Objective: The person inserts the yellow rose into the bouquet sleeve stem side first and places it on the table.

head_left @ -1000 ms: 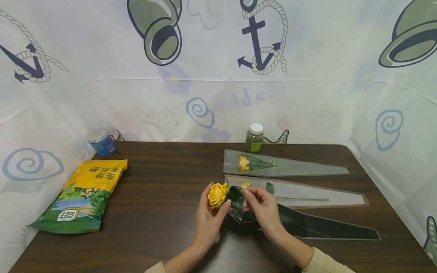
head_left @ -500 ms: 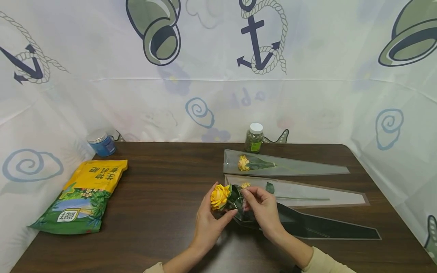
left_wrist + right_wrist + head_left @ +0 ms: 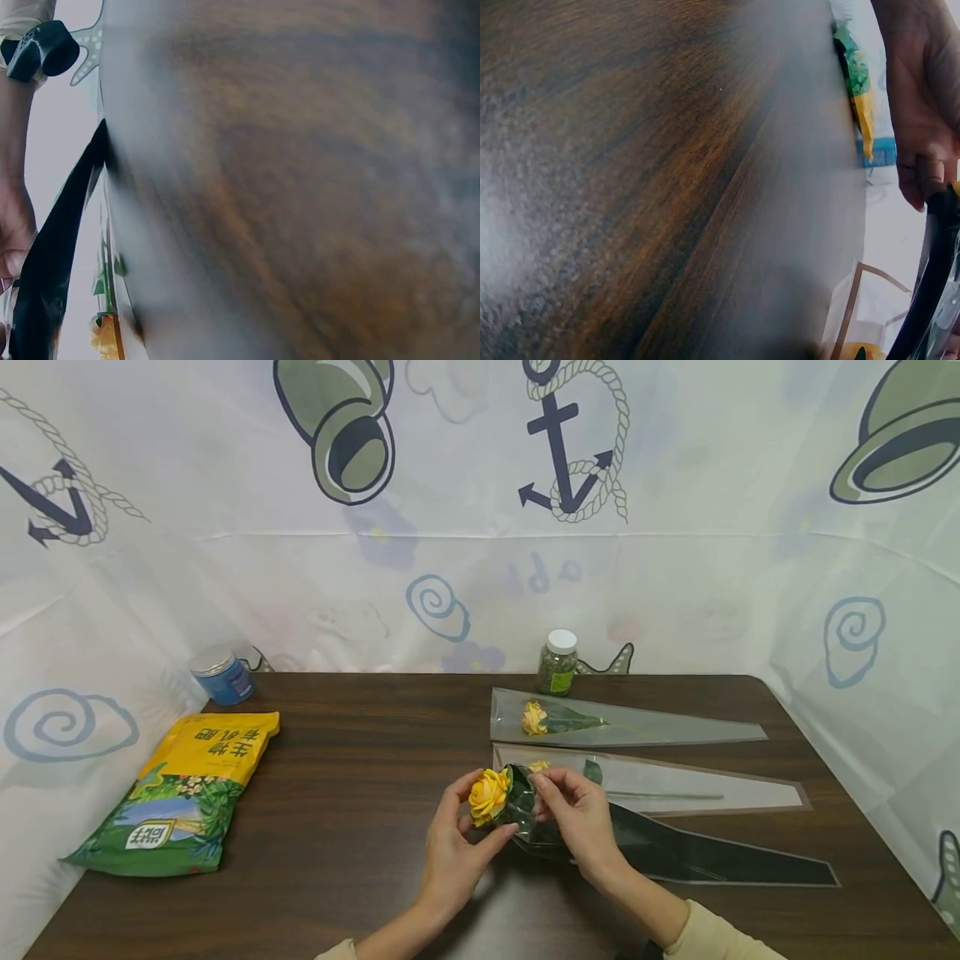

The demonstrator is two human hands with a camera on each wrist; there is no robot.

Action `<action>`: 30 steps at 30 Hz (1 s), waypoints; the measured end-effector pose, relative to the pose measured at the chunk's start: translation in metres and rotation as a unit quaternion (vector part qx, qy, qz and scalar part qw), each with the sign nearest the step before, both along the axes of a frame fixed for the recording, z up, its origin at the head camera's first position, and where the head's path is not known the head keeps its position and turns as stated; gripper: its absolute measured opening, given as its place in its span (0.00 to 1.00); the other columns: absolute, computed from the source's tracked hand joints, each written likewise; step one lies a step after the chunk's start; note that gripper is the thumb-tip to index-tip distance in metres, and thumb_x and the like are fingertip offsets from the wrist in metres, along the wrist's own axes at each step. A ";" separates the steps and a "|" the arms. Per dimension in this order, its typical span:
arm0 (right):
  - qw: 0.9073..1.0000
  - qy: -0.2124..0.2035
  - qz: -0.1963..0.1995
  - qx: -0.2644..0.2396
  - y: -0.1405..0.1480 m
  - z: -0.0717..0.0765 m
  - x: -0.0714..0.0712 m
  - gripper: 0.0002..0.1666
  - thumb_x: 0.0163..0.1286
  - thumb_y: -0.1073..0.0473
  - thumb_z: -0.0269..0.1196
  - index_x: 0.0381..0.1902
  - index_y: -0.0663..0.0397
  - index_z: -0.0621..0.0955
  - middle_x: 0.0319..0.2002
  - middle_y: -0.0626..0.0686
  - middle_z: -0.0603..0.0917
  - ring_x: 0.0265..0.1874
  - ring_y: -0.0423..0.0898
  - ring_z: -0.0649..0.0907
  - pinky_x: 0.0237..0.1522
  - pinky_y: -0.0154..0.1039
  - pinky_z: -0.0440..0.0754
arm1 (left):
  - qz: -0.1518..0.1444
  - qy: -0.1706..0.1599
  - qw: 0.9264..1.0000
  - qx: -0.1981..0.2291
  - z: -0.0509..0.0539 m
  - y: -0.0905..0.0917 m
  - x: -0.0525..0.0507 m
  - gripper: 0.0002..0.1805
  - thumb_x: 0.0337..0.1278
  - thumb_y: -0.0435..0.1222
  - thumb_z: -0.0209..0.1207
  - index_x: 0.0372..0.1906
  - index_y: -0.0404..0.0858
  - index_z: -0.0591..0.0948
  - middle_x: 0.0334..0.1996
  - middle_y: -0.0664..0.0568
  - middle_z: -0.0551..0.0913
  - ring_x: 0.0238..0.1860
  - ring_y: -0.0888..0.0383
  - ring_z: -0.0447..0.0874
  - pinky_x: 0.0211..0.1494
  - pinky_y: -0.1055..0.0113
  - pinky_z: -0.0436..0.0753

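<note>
A yellow rose [image 3: 489, 795] with dark green leaves sits at the wide mouth of a black-backed clear flower sleeve [image 3: 720, 852]. My left hand [image 3: 453, 843] cups the bloom from the left, fingers behind it and thumb along its lower side. With thumb and forefinger, my right hand [image 3: 581, 818] pinches the sleeve's upper edge by the opening. The stem is hidden behind my right hand and the film. In the left wrist view the sleeve [image 3: 56, 240] hangs slanted beside the right hand [image 3: 13, 225]; the right wrist view has the left hand [image 3: 922, 105] at its mouth.
Behind my hands lie a white-backed sleeve [image 3: 750, 793] and a grey one [image 3: 690, 732], each with a yellow rose inside. A white-capped jar [image 3: 558, 664] stands at the back. Leftward are a yellow-green fertilizer bag [image 3: 180, 793] and a blue tin [image 3: 222, 677].
The rose has moved slightly right, deeper into the sleeve's mouth, and my left hand has shifted with it. My right hand keeps its pinch in almost the same place.
</note>
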State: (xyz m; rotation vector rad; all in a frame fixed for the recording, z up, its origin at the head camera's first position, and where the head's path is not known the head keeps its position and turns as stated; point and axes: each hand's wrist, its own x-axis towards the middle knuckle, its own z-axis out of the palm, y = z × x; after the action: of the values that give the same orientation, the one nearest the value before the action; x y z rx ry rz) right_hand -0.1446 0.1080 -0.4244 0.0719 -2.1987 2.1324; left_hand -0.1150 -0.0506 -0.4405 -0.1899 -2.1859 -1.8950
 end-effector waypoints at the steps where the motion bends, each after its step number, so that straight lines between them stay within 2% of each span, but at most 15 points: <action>1: 1.000 -0.001 0.001 0.000 0.000 0.000 0.000 0.10 0.67 0.61 0.60 0.37 0.65 0.81 0.23 0.53 0.78 0.20 0.40 0.79 0.27 0.34 0.83 | 0.007 0.007 1.000 -0.007 0.000 -0.001 0.000 0.37 0.40 0.33 0.73 0.61 0.43 0.71 0.53 0.49 0.76 0.50 0.57 0.76 0.46 0.71 0.81; 4: 1.000 -0.004 0.003 0.008 -0.001 0.001 -0.001 0.09 0.67 0.61 0.60 0.37 0.64 0.81 0.23 0.53 0.77 0.21 0.40 0.79 0.26 0.34 0.82 | 0.015 0.016 0.999 -0.029 0.000 -0.002 -0.002 0.31 0.40 0.33 0.73 0.56 0.42 0.77 0.50 0.50 0.79 0.45 0.59 0.79 0.42 0.72 0.82; 9: 0.999 -0.004 0.026 0.045 0.002 0.001 -0.002 0.09 0.68 0.60 0.59 0.39 0.61 0.82 0.27 0.53 0.78 0.23 0.40 0.79 0.26 0.33 0.82 | 0.013 -0.002 0.999 -0.033 0.000 -0.003 -0.003 0.30 0.40 0.32 0.72 0.55 0.40 0.79 0.45 0.48 0.80 0.32 0.63 0.81 0.39 0.73 0.82; 11: 0.995 0.024 0.050 0.088 0.009 -0.001 -0.001 0.09 0.68 0.59 0.59 0.41 0.59 0.82 0.30 0.53 0.80 0.26 0.40 0.79 0.28 0.33 0.81 | 0.014 -0.008 0.999 -0.033 0.000 -0.004 -0.003 0.30 0.40 0.32 0.72 0.55 0.40 0.79 0.44 0.48 0.80 0.29 0.65 0.81 0.38 0.74 0.82; 13: 0.983 0.066 0.078 0.151 0.020 -0.004 0.000 0.11 0.67 0.59 0.61 0.45 0.56 0.81 0.35 0.52 0.80 0.31 0.41 0.78 0.31 0.34 0.81 | 0.014 -0.010 0.999 -0.032 0.000 -0.004 -0.003 0.29 0.41 0.32 0.72 0.55 0.40 0.78 0.43 0.48 0.80 0.29 0.65 0.82 0.38 0.74 0.82; 14: 0.973 0.093 0.089 0.193 0.027 -0.006 0.002 0.13 0.65 0.58 0.63 0.46 0.55 0.81 0.38 0.51 0.80 0.33 0.41 0.78 0.32 0.34 0.81 | 0.013 -0.010 0.999 -0.032 0.000 -0.004 -0.004 0.29 0.41 0.32 0.72 0.55 0.40 0.78 0.43 0.48 0.80 0.29 0.65 0.82 0.37 0.74 0.82; 15: 0.958 0.122 0.098 0.239 0.035 -0.008 0.004 0.17 0.62 0.57 0.65 0.48 0.55 0.80 0.40 0.51 0.80 0.36 0.42 0.78 0.34 0.35 0.81 | 0.012 -0.009 0.999 -0.032 0.000 -0.005 -0.004 0.29 0.41 0.32 0.72 0.55 0.39 0.78 0.42 0.48 0.80 0.29 0.64 0.83 0.37 0.74 0.82; 17: 0.922 0.170 0.113 0.330 0.050 -0.013 0.010 0.27 0.55 0.52 0.71 0.52 0.53 0.79 0.44 0.50 0.77 0.41 0.44 0.77 0.37 0.39 0.80 | 0.011 -0.007 0.999 -0.032 -0.001 -0.005 -0.004 0.29 0.42 0.31 0.71 0.56 0.39 0.78 0.42 0.47 0.80 0.30 0.64 0.83 0.36 0.75 0.82; 19: 0.879 0.207 0.119 0.412 0.062 -0.017 0.017 0.36 0.48 0.47 0.74 0.54 0.53 0.78 0.46 0.49 0.77 0.44 0.45 0.76 0.39 0.42 0.79 | 0.013 -0.003 0.999 -0.031 -0.001 -0.005 -0.005 0.29 0.42 0.31 0.71 0.55 0.38 0.78 0.41 0.47 0.80 0.30 0.64 0.83 0.36 0.75 0.82; 21: 0.843 0.233 0.127 0.469 0.070 -0.019 0.022 0.40 0.45 0.43 0.74 0.55 0.52 0.77 0.47 0.49 0.77 0.45 0.46 0.77 0.40 0.45 0.79 | 0.015 -0.001 0.999 -0.035 -0.002 -0.005 -0.005 0.29 0.42 0.31 0.71 0.55 0.38 0.78 0.41 0.47 0.80 0.30 0.65 0.83 0.36 0.75 0.82; 23: 0.818 0.250 0.128 0.502 0.075 -0.022 0.026 0.39 0.47 0.42 0.73 0.55 0.52 0.78 0.47 0.49 0.78 0.44 0.46 0.78 0.38 0.46 0.79 | 0.016 0.000 0.999 -0.037 -0.001 -0.005 -0.005 0.29 0.41 0.31 0.71 0.55 0.39 0.79 0.40 0.48 0.80 0.29 0.65 0.83 0.37 0.75 0.82; 24: 0.808 0.262 0.127 0.512 0.076 -0.022 0.026 0.37 0.48 0.42 0.72 0.54 0.53 0.79 0.46 0.49 0.79 0.43 0.47 0.79 0.37 0.46 0.79 | 0.017 0.001 0.999 -0.039 -0.002 -0.005 -0.005 0.29 0.41 0.31 0.71 0.55 0.38 0.79 0.40 0.48 0.80 0.29 0.65 0.83 0.36 0.75 0.82; 26: 0.798 0.276 0.122 0.522 0.077 -0.023 0.027 0.33 0.51 0.44 0.71 0.52 0.52 0.80 0.45 0.49 0.80 0.41 0.47 0.80 0.34 0.44 0.80 | 0.018 0.002 0.999 -0.046 -0.001 -0.005 -0.005 0.29 0.41 0.32 0.72 0.55 0.39 0.79 0.39 0.49 0.80 0.29 0.66 0.83 0.35 0.75 0.81; 29: 0.795 0.292 0.111 0.520 0.077 -0.024 0.026 0.28 0.50 0.48 0.72 0.49 0.53 0.82 0.41 0.47 0.81 0.38 0.44 0.80 0.33 0.40 0.80 | 0.011 -0.002 0.999 -0.050 0.001 -0.005 -0.005 0.28 0.41 0.34 0.72 0.54 0.38 0.80 0.38 0.49 0.81 0.28 0.65 0.83 0.33 0.76 0.80; 30: 0.796 0.295 0.109 0.517 0.077 -0.025 0.026 0.26 0.49 0.51 0.73 0.48 0.53 0.83 0.41 0.47 0.81 0.37 0.43 0.80 0.33 0.39 0.80 | 0.006 -0.007 0.999 -0.052 0.001 -0.005 -0.005 0.28 0.41 0.34 0.72 0.54 0.38 0.80 0.38 0.49 0.81 0.29 0.65 0.82 0.32 0.76 0.80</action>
State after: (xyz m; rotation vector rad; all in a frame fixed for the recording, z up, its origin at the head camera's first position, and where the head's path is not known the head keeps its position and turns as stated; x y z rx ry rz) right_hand -0.1186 0.1845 -0.4491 0.9225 -2.6252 0.5176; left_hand -0.1198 -0.0558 -0.4392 -0.1838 -2.2917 -1.7824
